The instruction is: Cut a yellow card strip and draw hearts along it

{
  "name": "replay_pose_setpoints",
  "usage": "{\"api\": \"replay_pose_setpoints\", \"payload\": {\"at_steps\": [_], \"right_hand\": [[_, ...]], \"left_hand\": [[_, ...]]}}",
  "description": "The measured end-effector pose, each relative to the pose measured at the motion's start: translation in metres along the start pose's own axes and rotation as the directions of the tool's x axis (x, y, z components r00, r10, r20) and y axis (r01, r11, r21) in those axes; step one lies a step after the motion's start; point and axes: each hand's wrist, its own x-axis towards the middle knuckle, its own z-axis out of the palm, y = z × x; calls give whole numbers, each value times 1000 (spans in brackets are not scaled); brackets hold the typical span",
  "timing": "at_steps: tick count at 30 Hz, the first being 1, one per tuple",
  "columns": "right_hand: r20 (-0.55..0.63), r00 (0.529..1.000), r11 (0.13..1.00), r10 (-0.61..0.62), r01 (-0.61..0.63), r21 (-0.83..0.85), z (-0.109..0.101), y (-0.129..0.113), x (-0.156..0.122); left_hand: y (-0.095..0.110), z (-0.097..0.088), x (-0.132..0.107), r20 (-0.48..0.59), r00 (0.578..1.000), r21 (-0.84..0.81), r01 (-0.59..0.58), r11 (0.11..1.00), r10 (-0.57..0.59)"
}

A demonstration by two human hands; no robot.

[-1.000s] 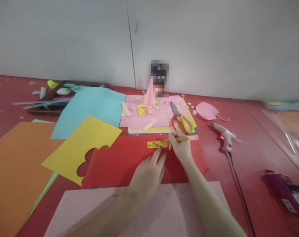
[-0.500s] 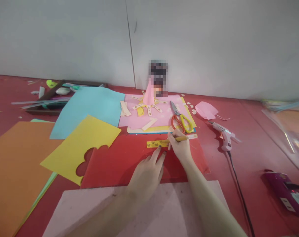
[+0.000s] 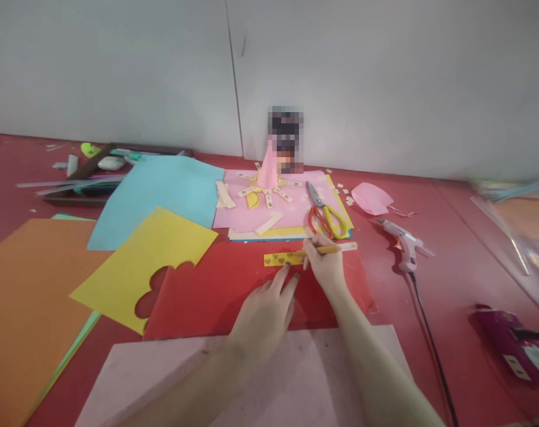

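A small yellow paper strip [image 3: 276, 259] with brown hearts drawn on it lies on a red sheet [image 3: 207, 296]. My right hand [image 3: 325, 261] is closed round a yellow-brown pen [image 3: 328, 249], whose tip end meets the strip near its right part. Flat on the red sheet, my left hand [image 3: 267, 305] has its fingers stretched out, with fingertips at the strip's lower edge. Just beyond my right hand, scissors [image 3: 326, 213] with one red and one yellow handle rest on stacked pink paper [image 3: 233, 219].
A pink paper cone [image 3: 268, 169] with patterned strips round its base stands at the back. To the right lie a glue gun [image 3: 407, 243] with a cord and a purple power strip [image 3: 513, 347]. Yellow [image 3: 162, 237], blue [image 3: 158, 190] and orange sheets [image 3: 29, 284] spread leftward, near a dark tray [image 3: 73, 201].
Almost nothing differs. Both hands stay in place, with the pen still at the yellow strip; the view has shifted very slightly.
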Motion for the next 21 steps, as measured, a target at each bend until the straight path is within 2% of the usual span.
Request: {"api": "replay_pose_setpoints", "payload": {"at_steps": [9, 21], "right_hand": [[-4, 1000, 999, -4, 3, -47, 1, -3, 0], [-23, 1000, 1000, 1, -1, -21, 0, -1, 0]], "left_hand": [[0, -1, 0, 0, 1000, -23, 10, 1000, -10], [-1, 2, -1, 6, 1000, -28, 3, 1000, -2]]}}
